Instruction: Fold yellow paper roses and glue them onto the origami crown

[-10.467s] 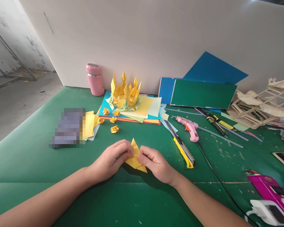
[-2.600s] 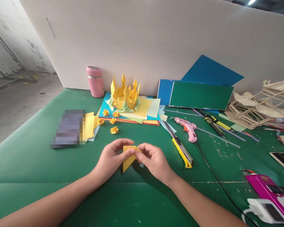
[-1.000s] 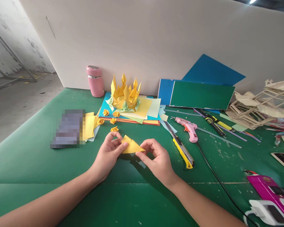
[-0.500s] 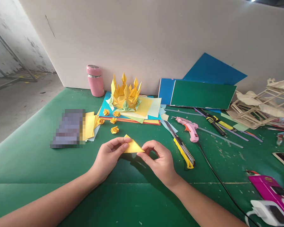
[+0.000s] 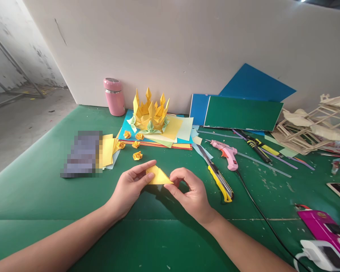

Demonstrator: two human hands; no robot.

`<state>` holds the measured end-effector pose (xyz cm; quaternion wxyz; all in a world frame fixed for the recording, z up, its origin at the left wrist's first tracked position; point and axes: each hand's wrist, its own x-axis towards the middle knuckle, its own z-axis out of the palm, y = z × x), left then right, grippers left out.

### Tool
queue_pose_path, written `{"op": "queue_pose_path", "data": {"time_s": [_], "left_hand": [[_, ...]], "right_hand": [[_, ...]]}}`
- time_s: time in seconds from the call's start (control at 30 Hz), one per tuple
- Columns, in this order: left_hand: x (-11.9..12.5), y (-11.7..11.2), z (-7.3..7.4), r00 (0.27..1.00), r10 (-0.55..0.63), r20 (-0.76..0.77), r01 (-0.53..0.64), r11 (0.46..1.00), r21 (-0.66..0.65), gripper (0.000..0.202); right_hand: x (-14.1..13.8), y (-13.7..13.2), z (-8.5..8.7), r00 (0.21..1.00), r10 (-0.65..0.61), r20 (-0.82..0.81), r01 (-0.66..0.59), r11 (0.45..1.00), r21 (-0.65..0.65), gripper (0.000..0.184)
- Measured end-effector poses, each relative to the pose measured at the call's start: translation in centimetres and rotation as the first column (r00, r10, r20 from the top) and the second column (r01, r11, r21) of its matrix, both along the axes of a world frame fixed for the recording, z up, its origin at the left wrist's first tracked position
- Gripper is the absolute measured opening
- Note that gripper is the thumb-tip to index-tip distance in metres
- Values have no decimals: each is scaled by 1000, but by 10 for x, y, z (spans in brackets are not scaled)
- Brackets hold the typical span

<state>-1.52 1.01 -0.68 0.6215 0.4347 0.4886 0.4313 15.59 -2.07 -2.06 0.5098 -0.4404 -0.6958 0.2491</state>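
Note:
A folded piece of yellow paper (image 5: 160,177) is held between my two hands, just above the green tabletop. My left hand (image 5: 132,188) is closed on its left end, with the thumb lying across the paper and the index finger raised along its upper edge. At the pointed right corner, the thumb and index finger of my right hand (image 5: 191,192) pinch the paper. Several small yellow paper roses (image 5: 137,155) lie beyond my left hand. Behind them, a yellow folded-paper crown (image 5: 150,113) with pale green leaves stands on stacked coloured paper (image 5: 184,130).
Right of my hands lie a yellow utility knife (image 5: 220,185) and a pink glue gun (image 5: 228,154) with its cord. A pink flask (image 5: 115,97) stands at the back. Wooden stick models (image 5: 308,128) and a magenta power strip (image 5: 319,224) are far right. Yellow sheets (image 5: 107,150) lie left.
My left index finger has lifted off the paper's top and straightened, showing more of the paper's upper left part. My right hand has stayed nearly still.

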Motion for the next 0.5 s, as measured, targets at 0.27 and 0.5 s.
{"op": "queue_pose_path", "data": {"time_s": [0.27, 0.5], "left_hand": [[0, 1, 0, 999, -7, -40, 8, 1000, 23, 34], [1, 0, -2, 999, -46, -26, 47, 999, 15, 34]], "right_hand": [[0, 0, -1, 997, 73, 34, -74, 996, 41, 13], [0, 0, -2, 997, 69, 39, -71, 997, 33, 11]]}}
